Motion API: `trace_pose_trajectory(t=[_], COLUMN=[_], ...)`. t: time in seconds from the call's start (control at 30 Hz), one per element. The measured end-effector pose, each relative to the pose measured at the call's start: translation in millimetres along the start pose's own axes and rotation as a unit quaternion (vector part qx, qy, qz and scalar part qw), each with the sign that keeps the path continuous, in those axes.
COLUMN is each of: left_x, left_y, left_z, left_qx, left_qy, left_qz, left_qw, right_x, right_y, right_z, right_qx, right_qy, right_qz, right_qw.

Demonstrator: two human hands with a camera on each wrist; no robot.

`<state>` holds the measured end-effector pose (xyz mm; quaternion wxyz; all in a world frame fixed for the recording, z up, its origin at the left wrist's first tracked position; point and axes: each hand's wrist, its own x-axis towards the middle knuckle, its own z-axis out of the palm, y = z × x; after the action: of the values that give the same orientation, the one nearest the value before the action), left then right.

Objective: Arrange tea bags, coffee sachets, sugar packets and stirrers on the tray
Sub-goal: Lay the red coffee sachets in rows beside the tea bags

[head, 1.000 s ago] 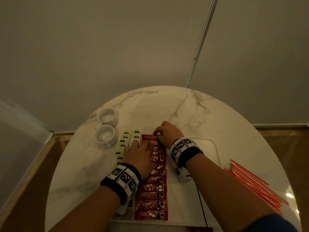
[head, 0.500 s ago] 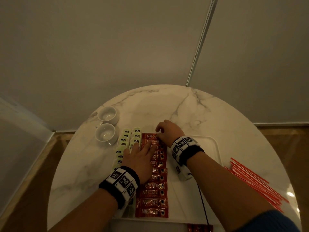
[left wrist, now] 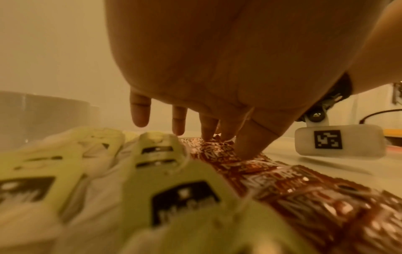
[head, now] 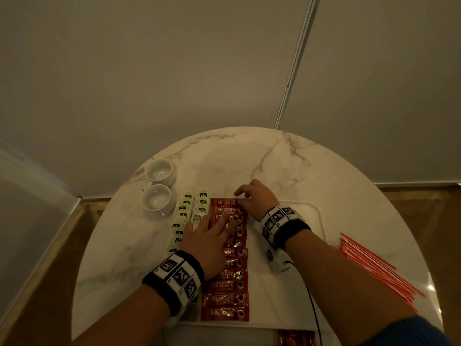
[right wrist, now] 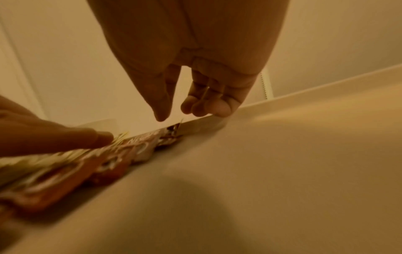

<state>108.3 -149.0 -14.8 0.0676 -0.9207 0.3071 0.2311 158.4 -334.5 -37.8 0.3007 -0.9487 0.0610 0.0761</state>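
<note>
Left hand (head: 208, 242) laid flat, fingers straight and spread, pressed on the upper part of the column of coffee sachets (head: 228, 285); from the left wrist view the fingertips (left wrist: 245, 151) are seen touching the red foil. Right hand (head: 254, 198) set at the far end of that column, fingers curled downward, thumb held apart from them; the tips are at the right edge of the topmost sachet (head: 224, 203), but whether it is pinched or only touched cannot be told; in the right wrist view the thumb and bunched fingers (right wrist: 204, 106) hang just above the tray's far rim with a gap between them.

White tray (head: 309, 216) seen on the round marble worktop (head: 249, 161); held in it, the red sachets in one overlapping column running from near edge to far edge; just left of them, touching, two columns of pale green tea bags (head: 185, 212), tags uppermost; the tray's right half shows bare white floor, crossed by a black cable.

Orange-red stirrers (head: 369, 265) lie in a loose bundle on the worktop, right of the tray, outside it. More red packets (head: 295, 338) are partly seen at the near edge, outside the tray. Two white cups (head: 157, 193) stand on the worktop left of the tea bags, nothing seen inside them; one behind the other.
</note>
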Motion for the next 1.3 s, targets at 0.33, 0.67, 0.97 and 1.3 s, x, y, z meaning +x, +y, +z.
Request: trace_pose_trajectory(t=[0.33,0.67,0.97,1.3], left_x=[-7.4,-9.7,-37.0,-134.5], left_y=[2.4,-0.7,-17.9,0.7], left_z=[22.1,26.7,20.3,26.7], left_qx=[0.044,0.024,-0.023,-0.073], left_qy=[-0.014,-0.008,0.115,0.164], left_qz=[-0.001,0.006,0.034,0.092], left_qw=[0.999,1.0,0.993,0.979], right_x=[-6.3,-6.1,-57.7,-218.4], right_y=[-12.9,-10.6,-14.7,-44.6], right_z=[3.1,4.9,-19.8,3.3], right_qx=[-0.1,-0.089,0.027,-0.097], right_qy=[-0.032,-0.036,0.032,-0.243], right_qz=[-0.09,-0.074,-0.06,-0.142], right_qw=[0.99,0.993,0.997,0.955])
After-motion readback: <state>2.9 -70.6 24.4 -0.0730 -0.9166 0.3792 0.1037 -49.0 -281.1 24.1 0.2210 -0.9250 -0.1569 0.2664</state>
